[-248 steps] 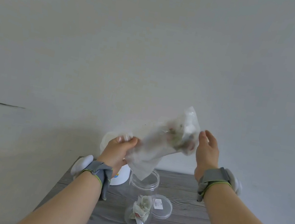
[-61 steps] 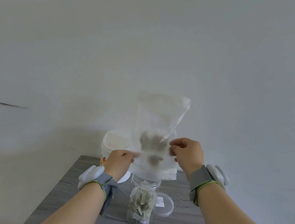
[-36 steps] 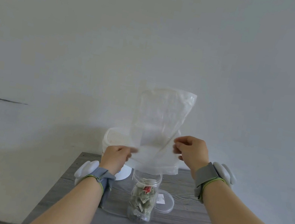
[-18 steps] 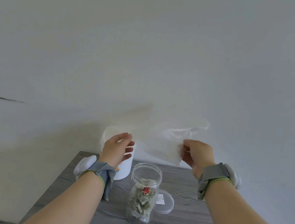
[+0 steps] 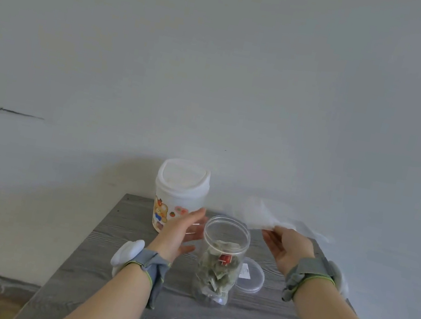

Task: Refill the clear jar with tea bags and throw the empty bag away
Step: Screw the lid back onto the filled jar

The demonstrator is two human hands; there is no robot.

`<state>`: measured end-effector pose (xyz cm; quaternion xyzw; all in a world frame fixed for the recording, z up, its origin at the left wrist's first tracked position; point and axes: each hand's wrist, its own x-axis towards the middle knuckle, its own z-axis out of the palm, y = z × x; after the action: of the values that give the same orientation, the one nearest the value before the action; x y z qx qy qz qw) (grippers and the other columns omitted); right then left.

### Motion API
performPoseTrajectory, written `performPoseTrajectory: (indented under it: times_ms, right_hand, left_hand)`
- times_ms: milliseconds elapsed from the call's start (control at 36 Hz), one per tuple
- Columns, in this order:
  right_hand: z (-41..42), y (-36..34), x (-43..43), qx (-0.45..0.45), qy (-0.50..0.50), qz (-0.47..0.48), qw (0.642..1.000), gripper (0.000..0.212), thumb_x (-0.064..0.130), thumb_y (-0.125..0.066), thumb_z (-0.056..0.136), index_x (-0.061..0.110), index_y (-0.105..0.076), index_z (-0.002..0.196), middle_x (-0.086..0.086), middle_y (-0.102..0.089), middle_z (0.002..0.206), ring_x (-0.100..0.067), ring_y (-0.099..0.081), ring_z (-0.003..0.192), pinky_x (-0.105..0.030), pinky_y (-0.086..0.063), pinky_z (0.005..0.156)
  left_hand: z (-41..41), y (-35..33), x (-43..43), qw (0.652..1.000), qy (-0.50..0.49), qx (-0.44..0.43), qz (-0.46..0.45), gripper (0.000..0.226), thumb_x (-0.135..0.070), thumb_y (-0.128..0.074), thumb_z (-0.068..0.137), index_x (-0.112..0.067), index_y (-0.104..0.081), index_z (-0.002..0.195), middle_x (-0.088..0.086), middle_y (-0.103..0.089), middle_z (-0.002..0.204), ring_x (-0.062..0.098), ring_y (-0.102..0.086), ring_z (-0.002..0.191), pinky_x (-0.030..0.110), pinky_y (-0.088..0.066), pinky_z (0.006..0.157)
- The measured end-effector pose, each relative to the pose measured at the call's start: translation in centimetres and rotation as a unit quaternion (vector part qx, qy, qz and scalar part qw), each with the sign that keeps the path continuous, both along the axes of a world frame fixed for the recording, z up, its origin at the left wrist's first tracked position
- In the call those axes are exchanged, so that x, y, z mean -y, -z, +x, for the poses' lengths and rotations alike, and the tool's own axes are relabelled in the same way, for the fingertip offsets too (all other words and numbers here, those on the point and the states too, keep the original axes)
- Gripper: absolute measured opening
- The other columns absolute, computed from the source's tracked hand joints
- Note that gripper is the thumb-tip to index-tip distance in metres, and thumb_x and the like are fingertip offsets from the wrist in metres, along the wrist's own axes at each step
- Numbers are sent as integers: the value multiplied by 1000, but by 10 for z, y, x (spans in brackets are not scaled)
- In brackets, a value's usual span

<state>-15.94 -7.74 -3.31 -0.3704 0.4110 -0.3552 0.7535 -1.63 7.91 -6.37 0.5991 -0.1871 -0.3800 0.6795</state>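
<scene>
Now pinching the empty bag (image 5: 264, 216) in the right hand (image 5: 286, 247), just right of the clear jar (image 5: 221, 265) — seemingly flimsy, weightless film, better balled in the fist. Holding nothing in the left hand (image 5: 180, 234), spread loose.

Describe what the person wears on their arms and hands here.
Forearms are bare: no sleeves, no gloves on the left hand or right hand. Each wrist carries a grey fabric strap edged with a thin yellow-green line: left strap, right strap. A white rounded pod sits on each: left pod, right pod. No cables visible.
</scene>
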Motion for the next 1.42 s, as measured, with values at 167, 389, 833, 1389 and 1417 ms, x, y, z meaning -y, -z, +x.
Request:
performPoseTrajectory:
  times_ms: [167,389,833,1389,1417]
  right_hand:
    - [16,13,2,-68,-54,-50,995,26,2,-44,100,-9,-50,122,-25,-63,103,-35,-65,86,-38,-56,77]
    - [11,26,2,-199,-140,-115,963,26,-4,-39,98,-8,-59,114,-15,-62,81,-23,-60,71,-39,-53,83]
    - [-26,34,-21,-490,-289,-506,649,49,27,-58,85,24,-52,133,1,-53,138,-19,-53,122,-31,-43,101]
    - [-10,97,-4,-530,-365,-543,539,85,63,-52,77,41,-15,150,-1,-10,163,-25,-1,151,-48,-17,120]
    - [-11,96,-5,-532,-368,-543,536,81,62,-53,79,40,-20,149,-2,-19,160,-26,-9,149,-46,-21,118]
  left_hand:
    - [7,11,5,1000,7,-3,2,24,-38,-60,90,-17,-70,93,6,-68,95,19,-62,86,35,-40,84]
    - [6,13,9,1000,15,-6,4,19,-32,-62,90,-14,-69,93,10,-68,91,20,-62,79,34,-47,80]
    - [-17,1,-18,973,126,185,54,113,-90,-64,37,-36,-44,135,-5,-55,132,17,-48,125,39,-34,107]
    - [-25,59,-4,942,134,285,117,110,-35,-95,48,-28,-34,140,-13,-56,127,7,-54,118,26,-43,103]
    - [-25,60,-3,942,129,287,118,109,-34,-94,49,-28,-34,139,-13,-57,127,7,-54,118,25,-43,101]
